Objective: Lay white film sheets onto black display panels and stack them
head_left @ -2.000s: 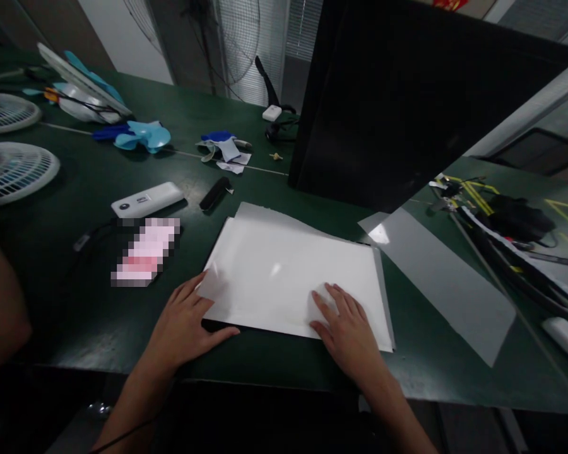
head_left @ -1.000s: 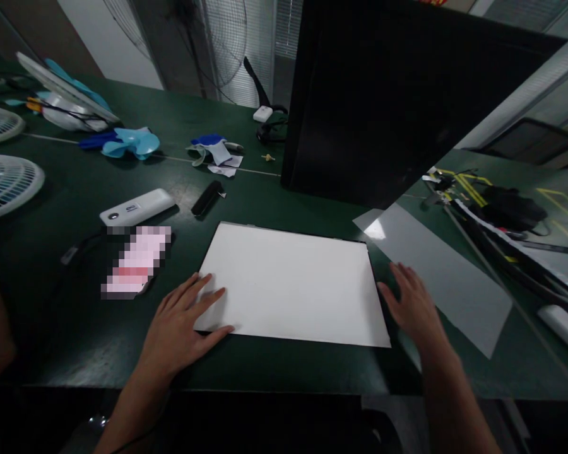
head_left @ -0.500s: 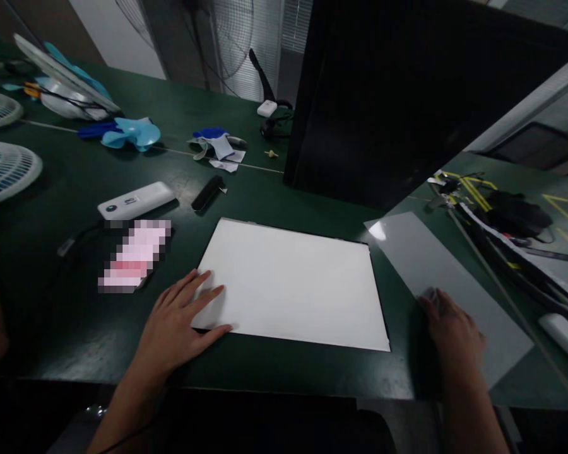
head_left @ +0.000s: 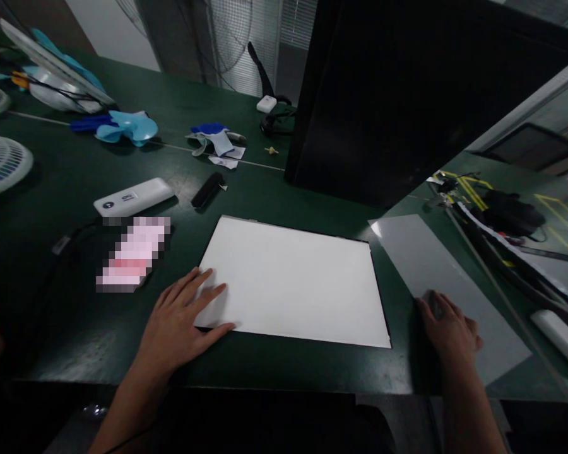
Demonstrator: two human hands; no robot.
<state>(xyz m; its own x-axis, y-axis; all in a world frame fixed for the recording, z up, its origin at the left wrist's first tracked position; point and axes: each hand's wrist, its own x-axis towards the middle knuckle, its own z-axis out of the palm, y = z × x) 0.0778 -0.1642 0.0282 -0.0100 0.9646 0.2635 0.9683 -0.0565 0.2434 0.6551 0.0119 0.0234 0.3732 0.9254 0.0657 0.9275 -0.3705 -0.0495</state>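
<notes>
The right hand (head_left: pixel 454 331) is keeping a curled shape, thumb and fingers apparently pinching the left edge of a thin, grey, translucent plastic sheet (head_left: pixel 433 258); its own knuckles are hiding part of the contact. The left hand (head_left: pixel 175 328) is lying palm down, fingers spread, over the near-left corner of a flat, white, rectangular panel with a dark rim (head_left: pixel 293 284), which is resting beside the sheet without touching it. Too hard a pinch could be creasing so thin a sheet, and fingertips sliding about could be smudging the panel's exposed white face. Both pieces are lying on a dark green, faintly glossy tabletop (head_left: pixel 288 372). A tall black slab (head_left: pixel 378 94) is standing beyond them, light-blue plastic fan blades (head_left: pixel 130 128) are lying farther left, and pale slatted blinds (head_left: pixel 297 25) are hanging behind.
</notes>
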